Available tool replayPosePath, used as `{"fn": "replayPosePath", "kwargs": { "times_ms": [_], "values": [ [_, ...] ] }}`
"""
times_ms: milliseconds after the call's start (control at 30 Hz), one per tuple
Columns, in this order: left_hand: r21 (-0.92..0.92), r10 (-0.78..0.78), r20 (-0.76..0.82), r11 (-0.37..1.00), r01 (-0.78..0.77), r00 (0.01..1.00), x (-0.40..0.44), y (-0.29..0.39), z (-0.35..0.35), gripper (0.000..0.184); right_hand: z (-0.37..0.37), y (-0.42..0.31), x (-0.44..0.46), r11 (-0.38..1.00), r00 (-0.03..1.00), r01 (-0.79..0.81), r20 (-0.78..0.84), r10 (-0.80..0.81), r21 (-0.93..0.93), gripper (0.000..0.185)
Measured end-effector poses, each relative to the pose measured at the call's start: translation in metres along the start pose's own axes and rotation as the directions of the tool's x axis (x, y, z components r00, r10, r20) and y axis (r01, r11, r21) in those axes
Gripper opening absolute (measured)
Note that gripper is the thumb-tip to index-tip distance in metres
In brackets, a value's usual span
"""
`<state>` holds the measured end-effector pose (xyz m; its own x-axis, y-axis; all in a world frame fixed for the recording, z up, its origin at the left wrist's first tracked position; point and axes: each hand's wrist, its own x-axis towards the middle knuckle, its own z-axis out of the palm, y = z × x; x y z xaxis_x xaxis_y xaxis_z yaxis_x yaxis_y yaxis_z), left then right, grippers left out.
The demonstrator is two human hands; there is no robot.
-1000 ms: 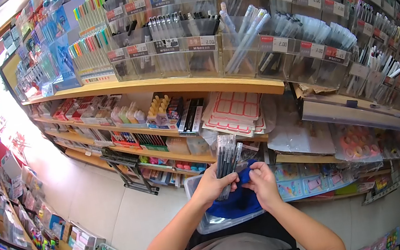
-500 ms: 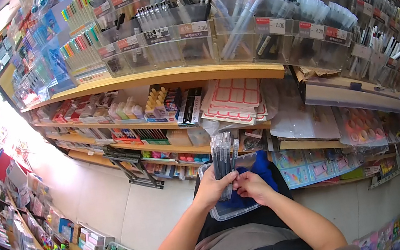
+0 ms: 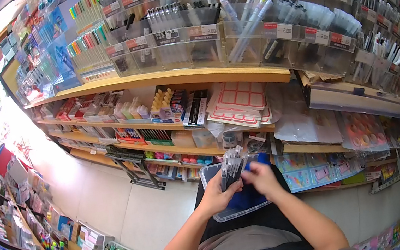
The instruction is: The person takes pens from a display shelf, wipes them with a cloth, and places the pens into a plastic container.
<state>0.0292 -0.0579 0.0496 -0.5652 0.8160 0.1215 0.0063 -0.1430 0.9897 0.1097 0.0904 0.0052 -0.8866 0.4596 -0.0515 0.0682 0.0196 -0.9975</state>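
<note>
Several clear-barrelled pens with dark insides (image 3: 232,166) stand in a bundle in my left hand (image 3: 217,194), its fingers wrapped round their lower part. Just right of the bundle is my right hand (image 3: 263,180), blurred, its fingers bent over a blue cloth (image 3: 246,197); whether they grip anything does not show. The cloth lies in a clear plastic box (image 3: 209,171) on my lap, below both hands.
A wooden shelf edge (image 3: 160,78) runs across ahead, with clear pen racks (image 3: 172,53) above it. Red-and-white label sheets (image 3: 241,99) lie on a lower shelf. A black folding stand (image 3: 136,170) is on the floor at left.
The pen bundle has tilted to the right in my left hand. My right hand has moved from beside the pens' lower ends to the right, a little apart from them.
</note>
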Motion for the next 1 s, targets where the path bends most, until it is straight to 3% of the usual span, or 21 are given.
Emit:
{"fn": "replayPosePath", "kwargs": {
  "times_ms": [33, 100, 167, 267, 300, 333, 367, 400, 500, 633, 667, 767, 967, 1000],
  "values": [
    [-0.043, -0.028, 0.015, 0.999, 0.028, 1.0, 0.0, 0.003, 0.0, 0.012, -0.006, -0.027, -0.002, 0.977, 0.999, -0.031, -0.033, 0.039, 0.212, 0.006],
    [-0.007, -0.049, 0.054, 0.999, 0.049, 0.997, 0.0, 0.01, 0.0, 0.012, -0.017, -0.068, -0.004, 0.833, 0.999, 0.048, -0.041, -0.031, 0.55, 0.01],
    [0.052, -0.057, 0.117, 0.997, 0.051, 0.992, 0.002, 0.011, -0.001, 0.016, -0.023, -0.096, -0.007, 0.74, 0.988, 0.114, 0.006, -0.157, 0.662, 0.013],
    [0.159, -0.078, 0.216, 0.986, 0.044, 0.973, 0.003, 0.013, 0.001, 0.021, -0.018, -0.109, -0.01, 0.835, 0.952, 0.225, 0.068, -0.298, 0.501, 0.019],
    [0.164, -0.104, 0.232, 0.984, 0.067, 0.967, 0.002, 0.014, 0.002, 0.022, -0.011, -0.118, -0.012, 0.91, 0.917, 0.344, 0.125, -0.379, 0.233, 0.021],
    [0.171, -0.13, 0.246, 0.981, 0.089, 0.961, 0.002, 0.015, 0.002, 0.022, -0.003, -0.119, -0.011, 0.859, 0.849, 0.51, 0.193, -0.492, -0.049, 0.021],
    [0.177, -0.155, 0.259, 0.978, 0.111, 0.953, 0.002, 0.017, 0.002, 0.023, 0.005, -0.121, -0.011, 0.703, 0.768, 0.639, 0.294, -0.569, -0.311, 0.022],
    [0.193, -0.203, 0.236, 0.968, 0.159, 0.95, -0.001, 0.019, 0.001, 0.021, 0.012, -0.125, -0.015, 0.675, 0.78, 0.623, 0.255, -0.571, -0.396, 0.02],
    [0.235, -0.298, 0.243, 0.941, 0.242, 0.923, -0.005, 0.021, -0.001, 0.019, 0.017, -0.118, -0.013, 0.703, 0.83, 0.543, 0.166, -0.532, -0.459, 0.017],
    [0.193, -0.18, 0.216, 0.971, 0.138, 0.96, -0.005, 0.014, -0.002, 0.017, 0.02, -0.122, -0.015, 0.691, 0.874, 0.471, 0.185, -0.449, -0.548, 0.018],
    [0.168, -0.187, 0.212, 0.974, 0.153, 0.959, -0.004, 0.016, -0.001, 0.017, 0.022, -0.124, -0.016, 0.597, 0.847, 0.496, 0.2, -0.493, -0.631, 0.02],
    [0.104, -0.174, 0.199, 0.982, 0.156, 0.964, -0.003, 0.016, 0.0, 0.017, 0.03, -0.125, -0.018, 0.467, 0.67, 0.634, 0.135, -0.73, -0.616, 0.021],
    [0.075, -0.205, 0.175, 0.978, 0.194, 0.963, -0.002, 0.007, -0.006, 0.011, 0.015, -0.11, -0.018, 0.476, 0.61, 0.715, 0.125, -0.782, -0.512, 0.026],
    [-0.082, -0.125, 0.098, 0.988, 0.133, 0.987, -0.002, 0.002, -0.005, 0.01, 0.012, -0.107, -0.018, 0.46, 0.607, 0.721, 0.151, -0.781, -0.519, 0.026]
  ]
}}
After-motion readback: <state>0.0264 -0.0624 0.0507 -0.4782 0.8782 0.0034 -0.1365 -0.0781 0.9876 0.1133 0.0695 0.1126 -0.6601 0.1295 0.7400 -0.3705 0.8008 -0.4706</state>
